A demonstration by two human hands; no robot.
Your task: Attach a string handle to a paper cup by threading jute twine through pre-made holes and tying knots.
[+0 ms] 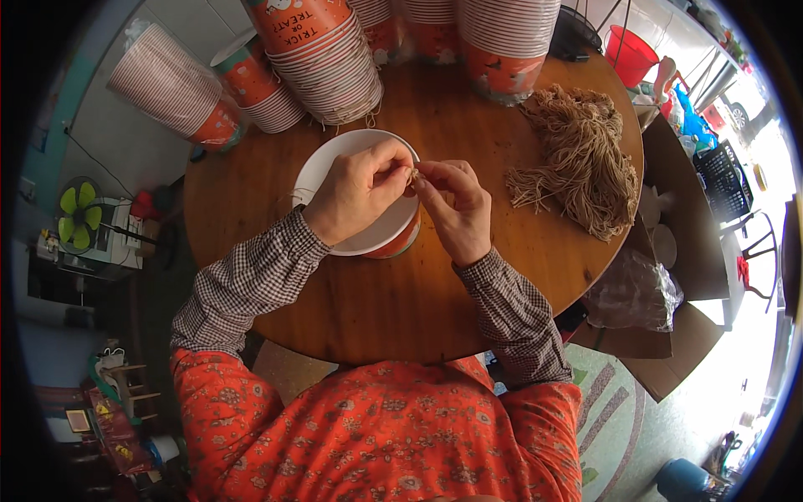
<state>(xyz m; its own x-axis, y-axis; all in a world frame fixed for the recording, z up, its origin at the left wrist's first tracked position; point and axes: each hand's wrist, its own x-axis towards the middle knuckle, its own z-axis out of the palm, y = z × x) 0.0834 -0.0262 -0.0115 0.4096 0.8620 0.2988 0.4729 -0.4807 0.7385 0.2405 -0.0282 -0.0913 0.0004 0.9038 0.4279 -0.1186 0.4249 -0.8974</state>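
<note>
1 round bucket, white inside, orange outside, sits open-topped.

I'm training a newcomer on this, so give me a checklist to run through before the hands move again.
1. Grip: ok; left hand and right hand meet, pinching a small pale piece.
2. Bucket upright: ok; it stands on the table.
3. Cord bundle within reach: probably ok; it lies to the right.
4. Bundle's strands neatly separated: not ok; they overlap.
5. Pinched piece fastened: cannot tell; fingers hide it.
</note>
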